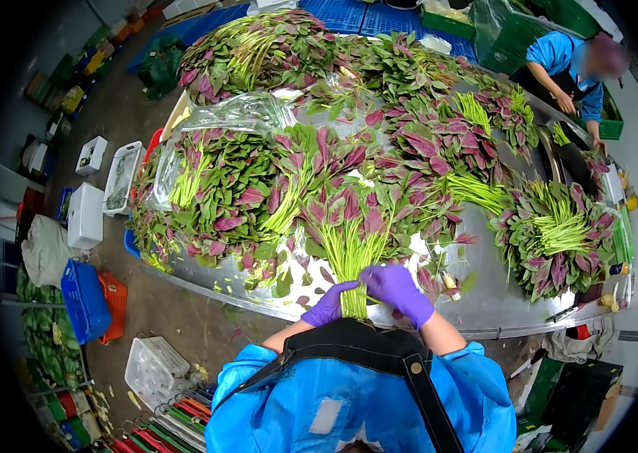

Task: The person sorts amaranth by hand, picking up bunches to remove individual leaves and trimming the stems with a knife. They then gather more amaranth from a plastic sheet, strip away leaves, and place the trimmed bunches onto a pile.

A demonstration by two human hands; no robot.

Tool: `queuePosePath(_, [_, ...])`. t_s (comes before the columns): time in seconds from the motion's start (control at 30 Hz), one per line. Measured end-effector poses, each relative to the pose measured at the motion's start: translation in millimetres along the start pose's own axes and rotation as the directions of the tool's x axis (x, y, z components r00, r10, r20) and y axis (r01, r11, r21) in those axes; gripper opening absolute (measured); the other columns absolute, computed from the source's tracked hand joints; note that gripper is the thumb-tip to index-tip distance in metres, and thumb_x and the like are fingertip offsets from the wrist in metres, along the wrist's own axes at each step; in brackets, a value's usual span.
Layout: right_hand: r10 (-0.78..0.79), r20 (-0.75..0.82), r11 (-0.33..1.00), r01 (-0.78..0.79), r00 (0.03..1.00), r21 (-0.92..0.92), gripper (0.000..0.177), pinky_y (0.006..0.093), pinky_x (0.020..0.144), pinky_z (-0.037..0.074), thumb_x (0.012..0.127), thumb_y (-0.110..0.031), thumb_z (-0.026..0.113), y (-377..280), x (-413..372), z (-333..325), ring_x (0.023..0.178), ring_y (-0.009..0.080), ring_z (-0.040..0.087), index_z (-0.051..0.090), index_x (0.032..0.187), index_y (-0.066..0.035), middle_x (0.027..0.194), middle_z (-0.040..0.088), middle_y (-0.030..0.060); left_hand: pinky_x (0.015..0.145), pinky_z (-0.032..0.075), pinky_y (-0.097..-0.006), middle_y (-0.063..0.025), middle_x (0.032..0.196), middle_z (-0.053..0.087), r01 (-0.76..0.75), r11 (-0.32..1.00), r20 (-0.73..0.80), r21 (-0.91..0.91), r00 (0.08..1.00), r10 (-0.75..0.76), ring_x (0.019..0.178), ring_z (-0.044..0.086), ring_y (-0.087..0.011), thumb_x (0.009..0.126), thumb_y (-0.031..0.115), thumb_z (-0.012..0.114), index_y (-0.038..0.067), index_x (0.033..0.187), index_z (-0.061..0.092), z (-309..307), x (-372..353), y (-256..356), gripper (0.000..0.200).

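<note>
In front of my chest, a bunch of red-and-green amaranth [348, 253] stands with its leaves pointing away from me and its pale green stems towards me. My left hand [329, 304], in a purple glove, is closed around the stems from the left, low on the bunch. From the right, my right hand [400, 291], gloved alike, presses its fingers together against the stems; whatever they pinch is too small to make out. Loose amaranth [292, 189] lies just beyond the bunch, and leaf scraps are scattered on the metal table [477, 302] around it.
Large amaranth piles [258, 57] cover the far side, and stacked bundles [560, 234] lie at the right. Clear plastic film [236, 113] drapes over the left heap. A co-worker in blue [560, 68] stands at the far right. Blue [85, 302] and red crates [113, 306] sit on the floor.
</note>
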State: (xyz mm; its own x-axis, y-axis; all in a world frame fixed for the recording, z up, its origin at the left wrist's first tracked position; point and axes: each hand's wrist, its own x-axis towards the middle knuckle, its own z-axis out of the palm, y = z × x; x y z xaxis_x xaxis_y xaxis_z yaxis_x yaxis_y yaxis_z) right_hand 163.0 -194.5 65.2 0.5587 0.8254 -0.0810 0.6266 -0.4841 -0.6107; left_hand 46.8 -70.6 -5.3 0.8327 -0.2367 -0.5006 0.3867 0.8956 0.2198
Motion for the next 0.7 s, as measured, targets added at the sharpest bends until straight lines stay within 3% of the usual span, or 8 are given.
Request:
queuePosePath(0.03, [0.211,-0.049,0.947,-0.192,0.976,0.258,0.019,0.0374,0.053,0.047,0.081,-0.028,0.055,3,12,-5,0.057,0.0266,0.06,0.063,0.086,-0.011,0.06,0.059,0.0088,0.081,0.05,-0.0369,-0.0154,0.108,0.055,-0.012,0.999,-0.01,0.053,1.0,0.013,0.094,0.058,-0.0231,0.085,0.018,0.051,-0.005,0.122,0.04,0,2,-1,0.045])
queuePosePath(0.1, [0.105,-0.371,0.986,-0.145,0.922,-0.082,0.031,0.0343,0.06,0.048,0.076,-0.028,0.061,28,40,-1,0.066,0.025,0.06,0.059,0.098,-0.007,0.075,0.06,0.0106,0.081,0.05,-0.0353,-0.0149,0.106,0.056,0.007,1.0,0.012,0.022,1.0,-0.007,0.093,0.058,-0.0222,0.083,0.016,0.052,-0.005,0.123,0.039,-7,6,-4,0.047])
queuePosePath(0.13, [0.249,-0.274,0.967,-0.255,0.929,0.014,0.046,0.0406,0.074,0.045,0.073,-0.033,0.064,31,50,-3,0.092,0.0313,0.055,0.053,0.108,-0.006,0.104,0.055,0.0179,0.082,0.049,-0.0365,-0.0145,0.11,0.054,0.019,1.0,0.041,0.025,0.999,-0.02,0.096,0.057,-0.0222,0.083,0.017,0.051,-0.005,0.124,0.037,-9,7,-5,0.049])
queuePosePath(0.27, [0.257,-0.229,0.95,-0.288,0.939,-0.118,0.056,0.0482,0.095,0.03,0.069,-0.039,0.067,42,66,20,0.12,0.0391,0.032,0.053,0.112,-0.006,0.131,0.035,0.0212,0.084,0.047,-0.0378,-0.014,0.119,0.05,0.038,0.999,0.094,0.033,0.995,-0.041,0.101,0.054,-0.0221,0.082,0.017,0.05,-0.005,0.127,0.034,-4,4,-1,0.053])
queuePosePath(0.43, [0.09,-0.353,0.974,-0.156,0.931,-0.163,0.03,0.0434,0.097,0.028,0.069,-0.029,0.066,55,52,34,0.117,0.0328,0.038,0.065,0.089,-0.007,0.124,0.045,0.0156,0.083,0.048,-0.0372,-0.014,0.122,0.048,0.025,0.999,0.09,0.025,0.996,-0.027,0.099,0.055,-0.0222,0.081,0.014,0.051,-0.005,0.128,0.032,-8,6,-1,0.054])
queuePosePath(0.57, [-0.086,-0.578,0.994,0.106,0.812,0.001,0.019,0.0433,0.089,0.037,0.072,-0.008,0.062,35,28,27,0.103,0.0307,0.051,0.064,0.09,-0.009,0.105,0.059,0.0088,0.077,0.049,-0.0328,-0.011,0.094,0.056,0.088,0.996,0.082,-0.002,0.993,-0.088,0.086,0.057,-0.0205,0.08,0.012,0.053,-0.005,0.117,0.045,-7,6,0,0.042])
queuePosePath(0.63, [0.139,-0.175,0.79,-0.003,0.975,0.613,0.016,0.034,0.079,0.047,0.078,-0.002,0.06,31,11,33,0.094,0.0215,0.057,0.063,0.093,-0.006,0.104,0.06,0.011,0.074,0.049,-0.0313,-0.0105,0.088,0.057,0.098,0.995,0.077,-0.017,0.992,-0.097,0.083,0.058,-0.0206,0.08,0.012,0.053,-0.004,0.114,0.048,-5,7,-1,0.038])
queuePosePath(0.7, [0.241,0.035,0.606,-0.178,0.97,0.775,0.015,0.031,0.074,0.049,0.081,-0.002,0.057,19,-2,23,0.09,0.0182,0.058,0.063,0.094,-0.006,0.103,0.06,0.0104,0.074,0.049,-0.0313,-0.0109,0.09,0.057,0.049,0.999,0.062,-0.015,0.997,-0.048,0.082,0.058,-0.0211,0.079,0.012,0.054,-0.004,0.115,0.047,-9,8,-3,0.039])
